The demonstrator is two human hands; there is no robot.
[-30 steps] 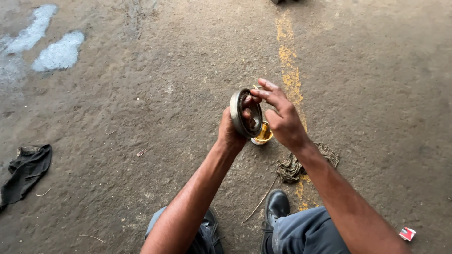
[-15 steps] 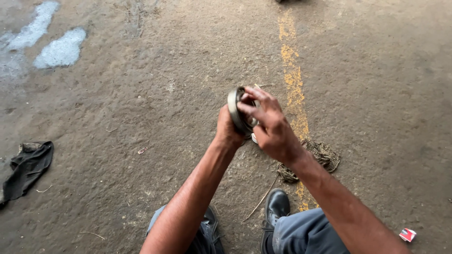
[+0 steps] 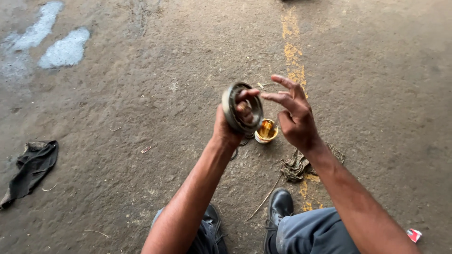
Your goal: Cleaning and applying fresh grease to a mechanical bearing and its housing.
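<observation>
Gripping metal ring (image 3: 242,109) in left hand (image 3: 229,127), right hand (image 3: 294,117) now lifted off, fingers spread

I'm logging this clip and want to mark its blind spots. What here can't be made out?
Head view only:
- Metal bearing ring: the far face is turned away, and the left hand covers its lower part.
- Small tin: the contents show only as a yellowish shine.
- Red scrap: too small to identify.
- Black shoe: partly hidden by the trouser leg.
- Right hand: its palm faces away.
</observation>
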